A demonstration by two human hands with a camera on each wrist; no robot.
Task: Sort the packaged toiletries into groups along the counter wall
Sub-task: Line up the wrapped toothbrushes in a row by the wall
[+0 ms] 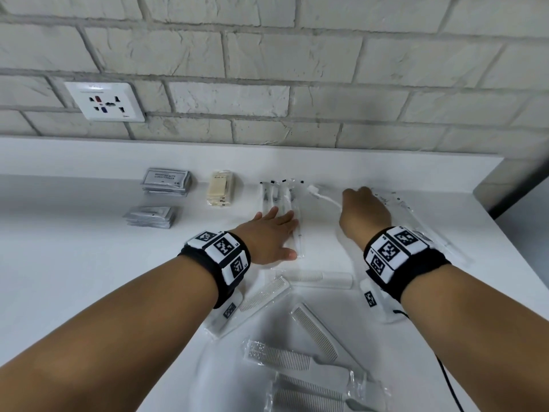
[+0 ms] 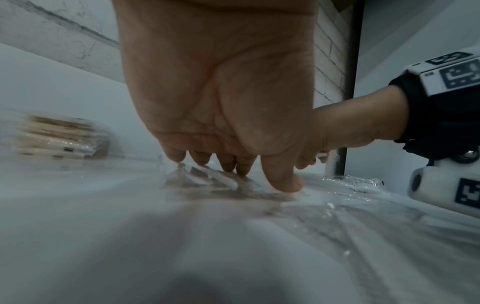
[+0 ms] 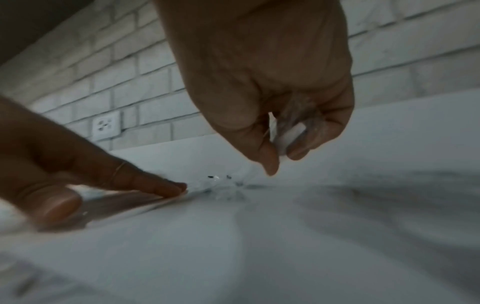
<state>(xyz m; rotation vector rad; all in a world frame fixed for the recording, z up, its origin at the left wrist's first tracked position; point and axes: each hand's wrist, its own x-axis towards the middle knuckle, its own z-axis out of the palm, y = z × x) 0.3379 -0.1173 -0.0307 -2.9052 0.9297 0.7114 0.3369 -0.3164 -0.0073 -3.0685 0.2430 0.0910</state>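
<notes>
Loose packaged combs [image 1: 300,346] at six o'clock are unsorted—sachets [image 1: 166,182] and soaps [image 1: 220,190] grouped—my left hand [image 1: 267,233] flat on toothbrush packets [image 1: 282,200], right hand [image 1: 364,209] pinching another toothbrush [image 1: 323,197].

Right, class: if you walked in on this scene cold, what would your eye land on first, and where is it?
First the two hands at mid-counter: the left hand lies flat on a row of wrapped toothbrushes, while the right hand pinches a wrapped toothbrush beside them. Then the sorted sachet stacks and soap bars along the wall, and loose wrapped combs nearest the camera.
</notes>
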